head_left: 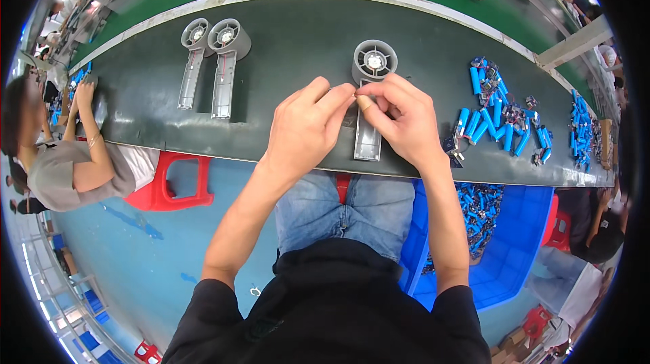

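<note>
Fingertips pinched closed, the left hand (305, 124) and right hand (404, 120) meet over the fan's handle (367, 142); what they grip, I can't tell. The fan (374, 59), lying on the bench (291, 46), looks light and stiff, best held by its ring.

I can read no words, numbers or signs anywhere. A faint mark (263, 329) on my black shirt (332, 316), near and left of the middle, is too dim to make out; the blue cells (487, 122) on the right are too small.
</note>
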